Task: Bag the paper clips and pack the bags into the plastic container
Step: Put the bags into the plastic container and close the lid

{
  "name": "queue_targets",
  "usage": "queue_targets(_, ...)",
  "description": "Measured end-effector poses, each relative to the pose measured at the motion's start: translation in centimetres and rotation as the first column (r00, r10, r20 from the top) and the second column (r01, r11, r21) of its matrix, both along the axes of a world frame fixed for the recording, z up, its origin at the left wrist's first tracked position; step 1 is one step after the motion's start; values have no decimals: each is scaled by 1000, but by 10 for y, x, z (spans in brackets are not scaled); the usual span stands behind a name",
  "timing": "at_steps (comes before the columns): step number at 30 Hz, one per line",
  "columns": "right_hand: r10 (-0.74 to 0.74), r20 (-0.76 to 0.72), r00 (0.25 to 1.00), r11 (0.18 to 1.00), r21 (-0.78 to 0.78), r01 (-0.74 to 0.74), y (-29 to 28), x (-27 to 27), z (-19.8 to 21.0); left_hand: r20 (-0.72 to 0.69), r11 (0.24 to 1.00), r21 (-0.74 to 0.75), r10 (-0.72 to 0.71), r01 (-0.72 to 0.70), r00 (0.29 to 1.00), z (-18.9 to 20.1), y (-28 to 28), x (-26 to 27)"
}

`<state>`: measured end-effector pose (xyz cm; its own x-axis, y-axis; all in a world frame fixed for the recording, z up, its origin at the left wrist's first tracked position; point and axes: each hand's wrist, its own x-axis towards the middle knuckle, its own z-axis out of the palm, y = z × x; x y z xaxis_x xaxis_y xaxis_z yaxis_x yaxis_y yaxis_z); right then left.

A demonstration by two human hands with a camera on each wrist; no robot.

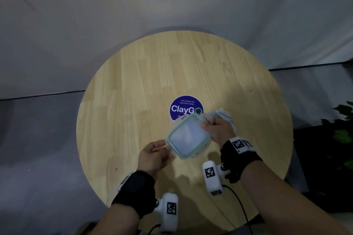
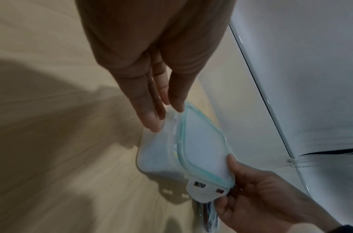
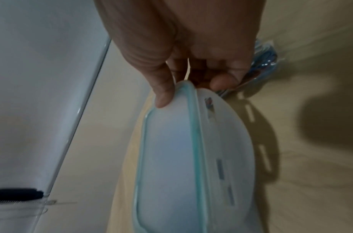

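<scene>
A frosted plastic container (image 1: 188, 136) with a teal-edged lid on it hangs tilted above the round wooden table (image 1: 152, 74), held between both hands. My left hand (image 1: 166, 146) pinches a clasp flap at its near-left corner between thumb and fingers (image 2: 149, 119). My right hand (image 1: 205, 123) grips the far-right corner, thumb (image 3: 163, 97) on the lid and fingers underneath. That same hand also holds clear bags of paper clips (image 1: 222, 115), which stick out behind it. The bags (image 3: 265, 58) show blue contents. The container's inside is hidden by the lid.
A blue round "ClayGo" sticker (image 1: 183, 107) lies on the table just beyond the container. A white cloth backdrop (image 1: 172, 5) hangs behind the table. Dark green plant leaves (image 1: 342, 129) stand at the right edge. A black cable (image 1: 238, 202) trails from my right wrist.
</scene>
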<state>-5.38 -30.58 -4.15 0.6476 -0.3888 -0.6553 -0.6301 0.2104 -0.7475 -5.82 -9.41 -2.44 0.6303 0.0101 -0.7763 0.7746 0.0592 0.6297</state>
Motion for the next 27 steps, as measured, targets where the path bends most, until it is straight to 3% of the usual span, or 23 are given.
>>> queue_targets(4, 42, 27, 999, 995, -92, -39, 1, 0, 4, 40, 998, 28, -52, 51, 998, 2, 4, 4)
queue_targets(11, -37, 3, 999, 999, -29, 37, -9, 1, 3, 114, 989, 85, -130, 120, 985, 14, 0, 4)
queue_targets(17, 59, 19, 998, 984, -172, -55, 2, 2, 1, 167, 982, 90, -179, 166, 970, 4, -2, 1)
queue_targets(20, 25, 14, 1000, 980, -199, -22, 3, 3, -6, 161, 983, 132, -145, 125, 976, -5, -3, 1)
queue_targets(27, 15, -87, 996, 997, -79, -22, -2, 4, -15, 102, 996, 25, -91, 89, 991, -17, -8, 5)
